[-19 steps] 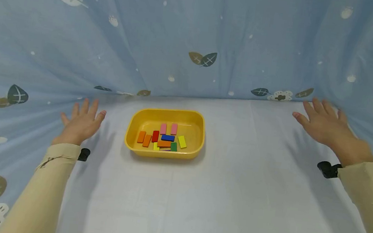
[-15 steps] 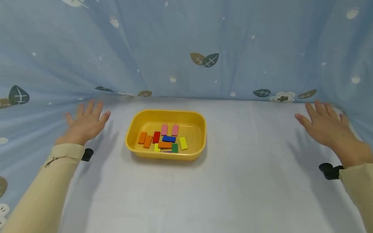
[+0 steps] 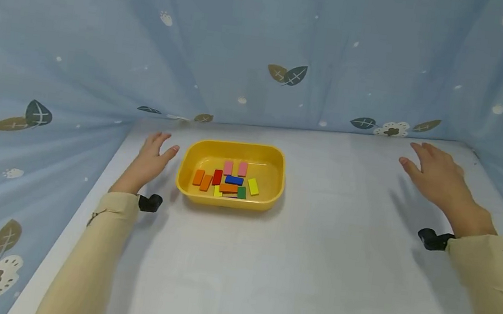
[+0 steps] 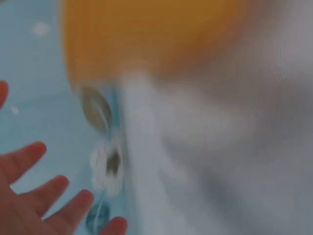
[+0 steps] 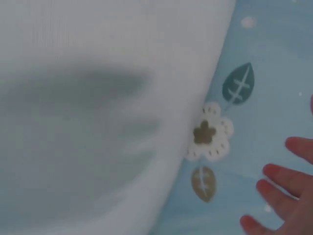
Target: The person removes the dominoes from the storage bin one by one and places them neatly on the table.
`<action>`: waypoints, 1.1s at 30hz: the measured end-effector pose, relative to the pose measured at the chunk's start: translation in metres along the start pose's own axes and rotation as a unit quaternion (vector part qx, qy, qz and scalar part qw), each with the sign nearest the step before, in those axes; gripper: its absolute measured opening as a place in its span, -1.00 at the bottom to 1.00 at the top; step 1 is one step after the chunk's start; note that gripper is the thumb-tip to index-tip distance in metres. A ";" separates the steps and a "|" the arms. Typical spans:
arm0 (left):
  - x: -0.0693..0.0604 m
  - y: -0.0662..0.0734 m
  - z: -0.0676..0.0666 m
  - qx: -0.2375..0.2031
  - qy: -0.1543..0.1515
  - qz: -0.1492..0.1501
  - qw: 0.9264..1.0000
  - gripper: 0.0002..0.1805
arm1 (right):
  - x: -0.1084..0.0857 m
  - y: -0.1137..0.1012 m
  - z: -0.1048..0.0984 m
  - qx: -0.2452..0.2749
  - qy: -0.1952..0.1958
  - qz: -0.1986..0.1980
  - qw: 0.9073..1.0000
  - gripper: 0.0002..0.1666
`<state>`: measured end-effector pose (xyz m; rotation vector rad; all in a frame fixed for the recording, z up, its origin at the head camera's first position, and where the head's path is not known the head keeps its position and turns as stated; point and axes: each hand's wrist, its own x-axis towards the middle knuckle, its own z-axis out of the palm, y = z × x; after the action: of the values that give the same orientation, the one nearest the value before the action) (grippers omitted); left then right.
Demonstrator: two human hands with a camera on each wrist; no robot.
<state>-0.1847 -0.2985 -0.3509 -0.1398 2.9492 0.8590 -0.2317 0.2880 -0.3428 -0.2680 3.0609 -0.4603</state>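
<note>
A yellow tray (image 3: 269, 201) stands on the white tabletop, left of centre in the head view. Several small flat blocks lie in it, among them a red block (image 3: 217, 177), a blue block (image 3: 234, 180) and a pink block (image 3: 242, 169). My left hand (image 3: 146, 162) hovers just left of the tray with relaxed fingers, holding nothing. Far to the right, my right hand (image 3: 442, 178) is raised over the table, its fingers spread and nothing in it. The left wrist view catches a blurred part of the tray (image 4: 146, 39).
A blue curtain (image 3: 227, 44) printed with leaves and flowers hangs behind the table and along both sides. White cloth (image 3: 304, 268) covers the table. A small black device (image 3: 150, 202) sits at the left cuff, and another black device (image 3: 434, 240) at the right cuff.
My left hand has moved right, closer to the tray, and its fingers are less spread. My right hand has shifted only slightly. The head view has tilted a little; the blocks lie as before.
</note>
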 end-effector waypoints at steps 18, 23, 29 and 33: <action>-0.006 0.004 0.073 -0.555 0.015 -0.039 0.831 -0.49 | 0.017 -0.092 0.064 0.281 0.105 -0.074 0.951 -0.52; -0.005 -0.006 0.083 -0.592 0.013 -0.010 0.806 -0.49 | 0.021 -0.140 0.079 0.306 0.078 -0.128 0.940 -0.61; -0.003 -0.011 0.088 -0.576 0.030 -0.003 0.817 -0.48 | 0.022 -0.199 0.087 0.321 0.043 -0.165 0.932 -0.62; -0.001 -0.013 0.087 -0.564 0.039 0.008 0.825 -0.49 | 0.026 -0.232 0.096 0.311 0.014 -0.185 0.932 -0.59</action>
<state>-0.1793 -0.2621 -0.4312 -0.1913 2.0442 2.4768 -0.2129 0.0371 -0.3665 -0.8014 2.6868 -1.4074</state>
